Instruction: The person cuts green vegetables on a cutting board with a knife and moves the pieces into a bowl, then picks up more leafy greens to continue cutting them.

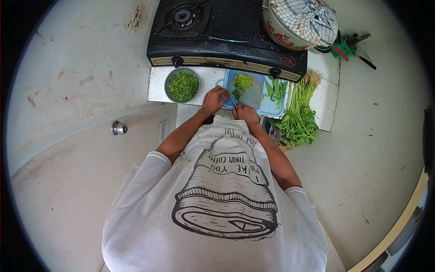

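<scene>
My right hand (246,114) is wrapped around the handle of a knife (231,96), whose thin blade points up and left over the blue cutting board (257,102). Close to the blade, the fingers of my left hand (215,100) are curled at the board's left edge; what they pinch is too small to make out. Pale green chopped stems (242,81) lie in a heap on the board, with darker cut greens (236,94) beside the knife. Loose long leaves (275,91) rest at the right, on a light blue tray (267,109).
Left of the board stands a grey bowl (196,96) full of chopped greens. A bundle of leafy stalks (301,109) lies at the right. Behind are a black gas stove (226,31) and a cloth-covered pot (285,36). A green basket (346,46) holds utensils.
</scene>
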